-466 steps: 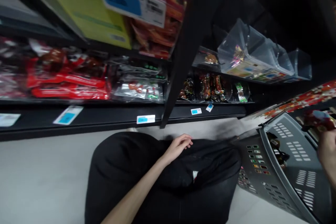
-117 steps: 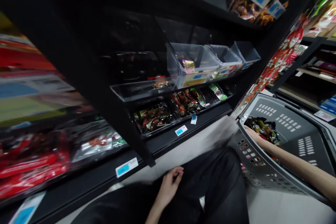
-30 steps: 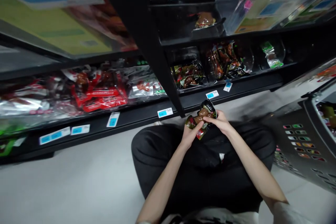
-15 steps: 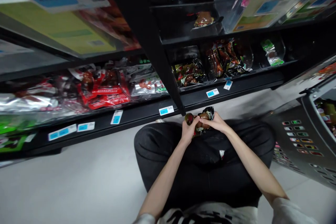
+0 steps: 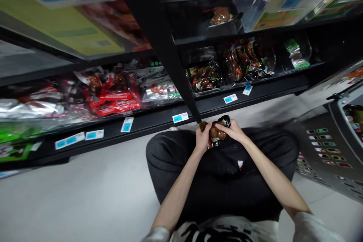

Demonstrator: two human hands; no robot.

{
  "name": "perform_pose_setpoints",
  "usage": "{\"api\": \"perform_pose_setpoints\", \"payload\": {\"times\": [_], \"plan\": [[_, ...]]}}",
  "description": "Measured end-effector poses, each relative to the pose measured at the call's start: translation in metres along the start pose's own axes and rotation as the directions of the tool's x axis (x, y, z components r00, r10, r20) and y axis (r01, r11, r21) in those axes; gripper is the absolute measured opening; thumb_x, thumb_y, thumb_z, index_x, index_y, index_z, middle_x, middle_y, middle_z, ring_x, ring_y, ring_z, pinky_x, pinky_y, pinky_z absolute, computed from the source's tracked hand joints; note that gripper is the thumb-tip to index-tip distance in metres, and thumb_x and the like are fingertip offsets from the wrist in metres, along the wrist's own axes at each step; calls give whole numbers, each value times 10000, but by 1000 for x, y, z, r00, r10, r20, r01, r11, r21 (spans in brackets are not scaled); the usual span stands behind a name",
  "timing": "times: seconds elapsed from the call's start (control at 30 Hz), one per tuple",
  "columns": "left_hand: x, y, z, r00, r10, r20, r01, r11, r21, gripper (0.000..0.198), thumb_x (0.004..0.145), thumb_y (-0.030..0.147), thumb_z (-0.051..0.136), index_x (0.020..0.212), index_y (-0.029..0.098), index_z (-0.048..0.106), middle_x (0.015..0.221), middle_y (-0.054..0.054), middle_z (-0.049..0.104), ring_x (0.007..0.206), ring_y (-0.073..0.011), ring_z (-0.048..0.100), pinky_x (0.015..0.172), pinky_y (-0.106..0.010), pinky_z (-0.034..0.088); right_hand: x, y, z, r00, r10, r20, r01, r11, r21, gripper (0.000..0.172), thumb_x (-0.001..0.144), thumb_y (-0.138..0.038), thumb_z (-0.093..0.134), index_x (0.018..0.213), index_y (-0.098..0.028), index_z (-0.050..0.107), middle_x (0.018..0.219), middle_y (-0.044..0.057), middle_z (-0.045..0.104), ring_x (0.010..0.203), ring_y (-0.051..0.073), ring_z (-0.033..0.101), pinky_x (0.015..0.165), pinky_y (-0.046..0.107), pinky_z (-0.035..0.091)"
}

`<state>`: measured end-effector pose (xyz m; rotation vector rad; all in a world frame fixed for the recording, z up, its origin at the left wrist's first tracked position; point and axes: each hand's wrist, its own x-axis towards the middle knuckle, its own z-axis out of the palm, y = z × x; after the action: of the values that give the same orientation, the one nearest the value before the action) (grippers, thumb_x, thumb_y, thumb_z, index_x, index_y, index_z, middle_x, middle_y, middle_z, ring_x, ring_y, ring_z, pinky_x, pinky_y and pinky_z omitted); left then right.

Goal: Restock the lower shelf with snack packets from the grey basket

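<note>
Between my two hands, above my lap, is a snack packet (image 5: 217, 134) with dark edges and a clear front that shows round brown pieces. My left hand (image 5: 203, 138) pinches its left side, and part of the packet sticks out beyond the fingers. On the other side, my right hand (image 5: 233, 131) grips the packet's right edge, with the thumb lying across its front. Both hands are closed on it. Similar dark packets (image 5: 206, 79) lie in a bin on the low shelf just ahead.
A black shelf post (image 5: 170, 51) rises in front of me. Red packets (image 5: 116, 96) fill the low shelf at left, above price tags (image 5: 180, 117). To my right stands a grey basket (image 5: 314, 121) with goods inside. Clear bins (image 5: 292, 11) sit on the upper shelf.
My left thumb has drawn back to the left, and more of the packet's brown contents shows between my hands. The view has shifted slightly.
</note>
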<state>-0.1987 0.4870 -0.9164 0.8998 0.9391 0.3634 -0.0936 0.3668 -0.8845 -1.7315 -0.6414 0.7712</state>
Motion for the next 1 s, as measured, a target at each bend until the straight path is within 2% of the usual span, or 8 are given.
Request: {"api": "perform_pose_setpoints", "payload": {"times": [0.17, 0.27, 0.47, 0.6, 0.7, 0.8, 0.9, 1.0], "plan": [[-1, 0, -2, 998, 38, 55, -42, 997, 69, 453, 646, 540, 852, 775, 134, 696, 733, -51, 732, 703, -213, 716, 696, -328, 594, 3, 3, -7, 995, -83, -60, 80, 996, -48, 416, 771, -488, 749, 1027, -171, 664, 946, 39, 689, 885, 209, 639, 820, 316, 497], [-2, 0, -2, 993, 47, 111, -61, 990, 128, 446, 673, 548, 834, 773, 134, 702, 743, -58, 735, 724, -215, 715, 715, -330, 588, 6, 7, -10, 989, -100, -108, 91, 992, -87, 438, 718, -471, 785, 1018, -189, 637, 935, 24, 666, 870, 199, 625, 827, 321, 497], [-1, -1, -1, 956, 136, 259, -162, 984, 79, 520, 620, 367, 902, 1057, 157, 713, 1026, -83, 756, 930, -218, 713, 884, -337, 550, 11, 15, -12, 951, 67, -302, -47, 996, 74, 454, 653, -532, 820, 864, -183, 621, 805, 19, 657, 772, 190, 607, 740, 315, 505], [4, -4, -3, 948, 252, 196, -268, 962, 58, 567, 598, 295, 902, 1113, 195, 689, 1065, -44, 744, 968, -189, 695, 928, -306, 517, 12, 12, -17, 914, 165, -370, -83, 970, 229, 468, 628, -521, 852, 863, -187, 623, 820, 22, 684, 778, 202, 640, 745, 337, 528], [5, -4, -3, 960, 249, 125, -251, 968, -6, 520, 611, 317, 893, 1073, 180, 695, 1035, -47, 751, 939, -185, 699, 909, -306, 523, 10, 6, -28, 958, 74, -278, -40, 991, 125, 431, 621, -505, 866, 832, -183, 672, 871, 38, 714, 883, 231, 667, 843, 375, 534], [3, 0, -2, 971, 215, 105, -207, 975, -83, 500, 601, 331, 900, 1029, 156, 708, 1008, -64, 765, 923, -198, 711, 914, -333, 528, 6, 2, -37, 997, 24, -73, -16, 993, 114, 464, 605, -460, 889, 941, -178, 736, 1028, 78, 744, 1048, 267, 669, 978, 420, 509], [1, 4, -1, 965, 238, 110, -228, 969, -92, 464, 616, 350, 893, 1010, 165, 731, 1006, -57, 774, 934, -198, 714, 927, -332, 523, 1, 0, -35, 989, -10, 146, -12, 989, 149, 514, 697, -444, 842, 1124, -184, 723, 1161, 92, 730, 1118, 270, 659, 1029, 432, 493], [0, 6, -2, 963, 242, 117, -233, 969, -85, 416, 649, 374, 876, 993, 179, 749, 968, -43, 778, 889, -190, 716, 875, -317, 541, -1, -1, -26, 964, -22, 266, -21, 987, 161, 476, 785, -453, 777, 1174, -190, 700, 1178, 78, 719, 1063, 240, 675, 966, 382, 525]]}}
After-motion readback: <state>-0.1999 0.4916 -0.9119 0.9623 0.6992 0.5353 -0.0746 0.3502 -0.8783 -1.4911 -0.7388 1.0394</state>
